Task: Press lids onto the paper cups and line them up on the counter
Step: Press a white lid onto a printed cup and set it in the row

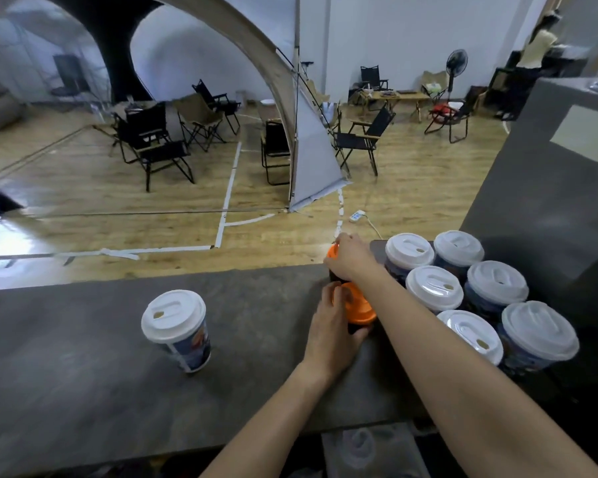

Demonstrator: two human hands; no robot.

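Two dark cups with orange lids stand mid-counter. My left hand wraps around the nearer orange-lidded cup. My right hand curls over the farther orange-lidded cup, hiding most of its lid. A lone white-lidded paper cup with a blue printed side stands to the left on the grey counter. Several white-lidded cups cluster at the right, among them one close to my right forearm.
A raised grey block borders the cup cluster at the right. The counter's far edge drops to a wooden floor with folding chairs and a tent arch. A person stands far back right. A blurry white lid lies below the near edge.
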